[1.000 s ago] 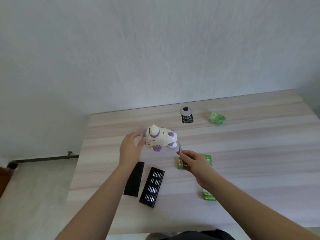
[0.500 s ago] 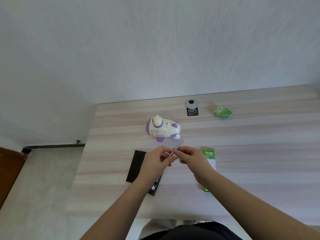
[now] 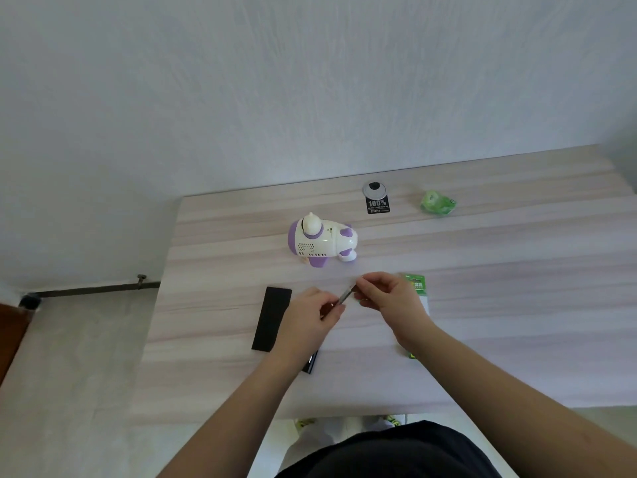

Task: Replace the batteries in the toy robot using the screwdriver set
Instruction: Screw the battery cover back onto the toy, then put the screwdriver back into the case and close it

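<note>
The white and purple toy robot [image 3: 320,241] lies on its side on the wooden table [image 3: 482,305], beyond both hands. A thin metal screwdriver [image 3: 345,296] is held between them: my right hand [image 3: 389,300] pinches its upper end and my left hand [image 3: 310,319] grips its lower end. The black lid of the screwdriver set [image 3: 272,319] lies flat to the left of my left hand. Only a corner of the bit tray [image 3: 310,363] shows under my left wrist. A green battery pack [image 3: 417,284] lies partly hidden behind my right hand.
A black "100%" card with a round metal disc [image 3: 376,198] and a crumpled green wrapper [image 3: 437,202] lie near the table's far edge. The wall runs right behind the table. The floor [image 3: 69,357] lies to the left.
My left hand left the toy robot and came to the screwdriver, which both hands now hold. The screwdriver tilted from upright to slanting. The camera view shifted left.
</note>
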{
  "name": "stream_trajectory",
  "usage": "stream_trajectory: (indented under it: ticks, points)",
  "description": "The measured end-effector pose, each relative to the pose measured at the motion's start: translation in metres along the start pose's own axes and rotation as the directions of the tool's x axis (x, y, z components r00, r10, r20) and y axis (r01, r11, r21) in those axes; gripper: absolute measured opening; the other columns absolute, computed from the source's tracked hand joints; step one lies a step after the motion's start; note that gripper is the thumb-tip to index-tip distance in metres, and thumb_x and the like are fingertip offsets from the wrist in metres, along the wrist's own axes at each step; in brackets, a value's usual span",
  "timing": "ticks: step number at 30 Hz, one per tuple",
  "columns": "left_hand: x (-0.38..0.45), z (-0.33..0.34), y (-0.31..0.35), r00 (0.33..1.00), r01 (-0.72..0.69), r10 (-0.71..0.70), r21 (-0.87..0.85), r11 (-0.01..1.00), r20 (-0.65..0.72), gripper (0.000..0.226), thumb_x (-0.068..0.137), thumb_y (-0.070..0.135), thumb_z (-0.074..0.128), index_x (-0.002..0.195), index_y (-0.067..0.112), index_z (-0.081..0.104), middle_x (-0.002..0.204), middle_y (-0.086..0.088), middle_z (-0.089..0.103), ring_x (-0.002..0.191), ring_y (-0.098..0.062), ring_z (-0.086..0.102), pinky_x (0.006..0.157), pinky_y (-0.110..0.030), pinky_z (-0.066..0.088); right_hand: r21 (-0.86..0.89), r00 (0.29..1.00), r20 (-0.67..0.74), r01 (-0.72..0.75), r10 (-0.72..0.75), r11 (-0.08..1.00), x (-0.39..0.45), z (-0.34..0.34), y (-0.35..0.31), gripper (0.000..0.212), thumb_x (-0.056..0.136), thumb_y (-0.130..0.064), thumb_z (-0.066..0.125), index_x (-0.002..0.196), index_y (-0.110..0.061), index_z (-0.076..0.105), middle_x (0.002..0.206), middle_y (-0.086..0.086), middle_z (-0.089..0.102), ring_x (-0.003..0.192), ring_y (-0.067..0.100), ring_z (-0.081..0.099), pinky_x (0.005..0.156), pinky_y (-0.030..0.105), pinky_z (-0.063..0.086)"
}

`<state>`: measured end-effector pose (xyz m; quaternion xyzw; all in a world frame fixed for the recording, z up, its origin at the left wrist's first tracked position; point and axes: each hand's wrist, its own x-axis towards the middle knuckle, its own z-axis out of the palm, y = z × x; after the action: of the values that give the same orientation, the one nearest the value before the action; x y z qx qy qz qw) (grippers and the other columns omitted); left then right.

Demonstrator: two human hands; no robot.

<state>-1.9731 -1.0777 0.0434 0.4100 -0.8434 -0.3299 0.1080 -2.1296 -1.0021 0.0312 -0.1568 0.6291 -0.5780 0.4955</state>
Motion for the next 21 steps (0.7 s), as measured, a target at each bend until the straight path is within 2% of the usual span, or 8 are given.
stream_trajectory:
  ticks: [3, 6, 10, 12, 15, 18, 21]
  points:
    - [-0.003, -0.005, -0.010, 0.997, -0.036, 0.035, 0.002, 0.999, 0.075, 0.022, 0.091, 0.028, 0.065, 0.112, 0.023, 0.065, 0.081, 0.011, 0.058, 0.072, -0.004, 0.054, 0.069, -0.012, 0.041, -0.080, 0.999, -0.026, 0.025, -0.027, 0.996, -0.004, 0.013, 0.006, 0.006, 0.089, -0.014, 0.068, 0.091, -0.009, 0.071, 0.082, 0.007, 0.074, 0.078, 0.018, 0.071, 0.076, 0.028, 0.058]
    - [-0.010, -0.011, -0.027, 0.992, -0.075, 0.073, 0.021, 0.997, 0.100, 0.016, 0.091, 0.030, 0.064, 0.104, 0.021, 0.066, 0.082, 0.009, 0.060, 0.073, -0.007, 0.054, 0.070, -0.024, 0.047, -0.160, 0.999, -0.036, 0.017, -0.023, 0.987, -0.007, 0.031, 0.013, 0.002, 0.087, -0.012, 0.069, 0.086, -0.011, 0.069, 0.076, 0.004, 0.074, 0.073, 0.016, 0.070, 0.076, 0.030, 0.058]
    - [-0.017, -0.016, -0.056, 0.992, -0.075, 0.070, 0.044, 0.996, 0.107, 0.016, 0.092, 0.032, 0.061, 0.100, 0.020, 0.068, 0.088, 0.003, 0.066, 0.077, -0.014, 0.058, 0.073, -0.035, 0.050, -0.291, 1.000, -0.003, -0.005, 0.004, 0.957, -0.007, 0.056, 0.027, 0.005, 0.086, -0.020, 0.072, 0.083, -0.017, 0.069, 0.078, 0.003, 0.075, 0.081, 0.025, 0.071, 0.079, 0.037, 0.058]
    - [-0.019, -0.020, -0.069, 0.992, -0.064, 0.059, 0.037, 0.997, 0.108, 0.017, 0.093, 0.031, 0.059, 0.102, 0.019, 0.067, 0.093, 0.003, 0.066, 0.081, -0.017, 0.060, 0.075, -0.036, 0.050, -0.313, 0.999, -0.031, -0.002, -0.008, 0.950, -0.006, 0.068, 0.033, 0.006, 0.085, -0.023, 0.073, 0.083, -0.018, 0.069, 0.079, 0.001, 0.074, 0.080, 0.019, 0.069, 0.077, 0.033, 0.057]
    - [-0.018, -0.026, -0.088, 0.991, -0.054, 0.048, 0.043, 0.998, 0.124, 0.019, 0.095, 0.030, 0.056, 0.107, 0.020, 0.067, 0.097, 0.002, 0.066, 0.088, -0.017, 0.060, 0.079, -0.035, 0.049, -0.393, 0.997, -0.074, 0.004, -0.036, 0.920, -0.007, 0.084, 0.037, 0.009, 0.086, -0.027, 0.071, 0.084, -0.018, 0.069, 0.077, -0.006, 0.070, 0.070, 0.004, 0.062, 0.068, 0.021, 0.049]
    - [-0.015, -0.029, -0.104, 0.978, -0.051, 0.039, 0.056, 0.997, 0.204, 0.024, 0.098, 0.030, 0.051, 0.113, 0.019, 0.067, 0.103, 0.001, 0.065, 0.095, -0.018, 0.059, 0.084, -0.035, 0.048, -0.339, 0.990, -0.137, -0.019, -0.029, 0.940, -0.002, 0.095, 0.043, 0.008, 0.088, -0.026, 0.069, 0.086, -0.018, 0.068, 0.082, -0.003, 0.072, 0.077, 0.008, 0.066, 0.078, 0.028, 0.054]
    - [-0.014, -0.025, -0.125, 0.971, -0.037, 0.021, 0.063, 0.997, 0.239, 0.024, 0.098, 0.027, 0.051, 0.112, 0.015, 0.068, 0.100, -0.004, 0.063, 0.093, -0.022, 0.059, 0.082, -0.035, 0.047, -0.300, 0.984, -0.179, -0.043, -0.012, 0.953, 0.006, 0.095, 0.046, 0.004, 0.088, -0.023, 0.068, 0.087, -0.019, 0.067, 0.086, -0.001, 0.074, 0.087, 0.013, 0.069, 0.085, 0.035, 0.055]
